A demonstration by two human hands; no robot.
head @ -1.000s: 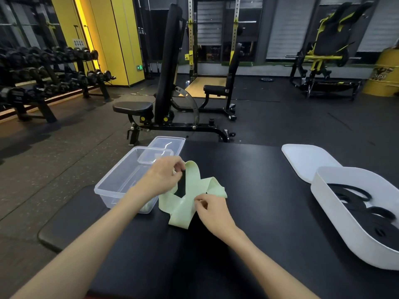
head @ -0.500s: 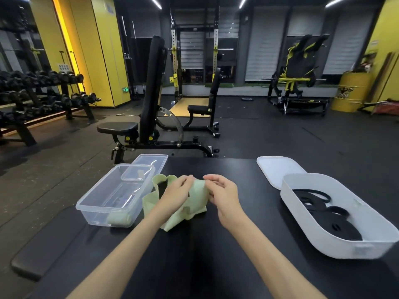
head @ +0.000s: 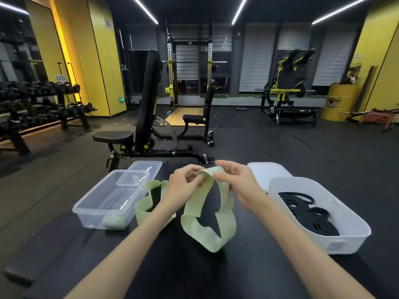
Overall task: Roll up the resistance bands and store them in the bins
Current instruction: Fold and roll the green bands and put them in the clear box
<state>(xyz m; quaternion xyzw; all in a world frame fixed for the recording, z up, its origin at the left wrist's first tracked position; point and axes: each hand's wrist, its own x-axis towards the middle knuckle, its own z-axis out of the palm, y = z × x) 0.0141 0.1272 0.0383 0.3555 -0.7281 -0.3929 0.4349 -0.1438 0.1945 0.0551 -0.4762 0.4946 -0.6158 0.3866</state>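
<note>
Head view: both hands are up over the middle of the surface (head: 216, 272), working the same piece. My left hand (head: 183, 184) has thumb and curled fingers pinching the top edge of the pale green band (head: 207, 234). My right hand (head: 239, 186) pinches that same top edge just beside it, fingers bent over the strip. The band hangs from the two hands as an open loop, its lower end folded and resting on the surface between my forearms. A second green loop (head: 142, 203) lies flat just left of my left forearm. The arm covers the spot where the two would meet, so I cannot tell if it is a separate band or part of the held one. Left of that loop sits the clear bin (head: 86, 209), with one rolled green band (head: 113, 221) lying in its near corner. A clear lid (head: 149, 166) rests against the bin's far end. On the right, near my right forearm, is the white bin (head: 345, 240) holding a heap of black bands (head: 308, 214), with a white lid (head: 265, 171) flat behind it. Beyond the surface stand a weight bench (head: 149, 100) and, far left, a dumbbell rack (head: 43, 100).
</note>
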